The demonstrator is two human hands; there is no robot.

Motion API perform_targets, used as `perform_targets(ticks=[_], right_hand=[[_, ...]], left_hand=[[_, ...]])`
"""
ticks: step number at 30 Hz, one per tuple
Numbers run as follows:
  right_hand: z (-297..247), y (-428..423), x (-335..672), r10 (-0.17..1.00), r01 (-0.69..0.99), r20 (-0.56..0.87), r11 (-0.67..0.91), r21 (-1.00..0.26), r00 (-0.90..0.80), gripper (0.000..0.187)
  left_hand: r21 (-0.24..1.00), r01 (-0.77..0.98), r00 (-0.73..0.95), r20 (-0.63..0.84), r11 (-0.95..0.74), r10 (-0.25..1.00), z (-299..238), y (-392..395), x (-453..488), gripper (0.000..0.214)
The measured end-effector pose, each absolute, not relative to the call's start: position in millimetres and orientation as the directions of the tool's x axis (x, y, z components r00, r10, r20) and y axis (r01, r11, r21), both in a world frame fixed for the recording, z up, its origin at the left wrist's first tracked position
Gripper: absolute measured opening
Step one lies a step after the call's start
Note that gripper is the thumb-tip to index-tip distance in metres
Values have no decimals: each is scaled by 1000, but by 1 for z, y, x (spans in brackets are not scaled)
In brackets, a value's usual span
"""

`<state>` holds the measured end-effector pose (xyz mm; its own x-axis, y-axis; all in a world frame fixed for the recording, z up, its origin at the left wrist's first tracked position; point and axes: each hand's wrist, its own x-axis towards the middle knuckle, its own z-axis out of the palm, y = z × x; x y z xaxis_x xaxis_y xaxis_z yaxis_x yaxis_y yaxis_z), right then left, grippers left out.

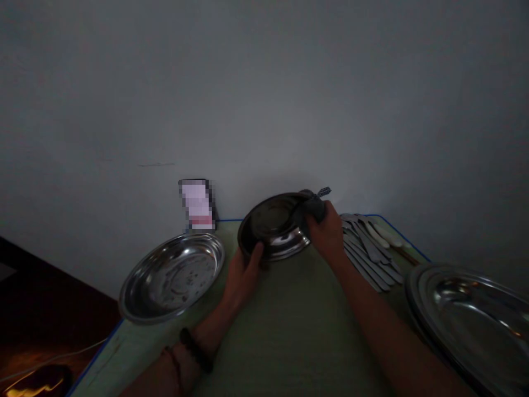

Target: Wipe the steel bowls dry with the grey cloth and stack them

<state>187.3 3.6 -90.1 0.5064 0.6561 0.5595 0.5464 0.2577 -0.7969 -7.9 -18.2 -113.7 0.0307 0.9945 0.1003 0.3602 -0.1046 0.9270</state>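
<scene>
A shiny metal bowl (275, 220) is held up and tilted above the table, its inside turned toward me. My left hand (243, 270) grips its lower left rim, thumb over the edge. My right hand (324, 223) is closed around a dark grey cloth (313, 208) at the bowl's right rim; a patterned end of cloth sticks out beyond the fingers. Left of the bowl lies a larger metal basin (177, 278) with spots or drops on its bottom. Several metal pieces of cutlery (370, 251) lie beside my right wrist.
A stack of large metal basins (475, 309) stands at the right. A phone (198, 204) with a blurred screen leans on the wall behind the left basin. The green table (293, 342) has a blue edge and meets the wall (264, 99); a pale cable (86, 348) runs at lower left.
</scene>
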Motion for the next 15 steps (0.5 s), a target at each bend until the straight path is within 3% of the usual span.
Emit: perform_targets(ticks=[3, 6, 10, 15], right_hand=[[-66, -5, 183, 643, 651, 677, 347, -675, 359, 12], [-62, -9, 179, 621, 669, 719, 393, -631, 313, 16], [-94, -2, 173, 626, 540, 570, 268, -798, 532, 16], [-141, 6, 162, 705, 287, 347, 209, -935, 619, 33]], left_hand=[[920, 383, 9, 88, -84, 996, -117, -13, -11, 50], [902, 387, 17, 202, -193, 979, -122, -9, -13, 42], [872, 419, 42, 259, -252, 965, -125, -8, -14, 45], [871, 471, 37, 135, -137, 990, -125, -8, -15, 45]])
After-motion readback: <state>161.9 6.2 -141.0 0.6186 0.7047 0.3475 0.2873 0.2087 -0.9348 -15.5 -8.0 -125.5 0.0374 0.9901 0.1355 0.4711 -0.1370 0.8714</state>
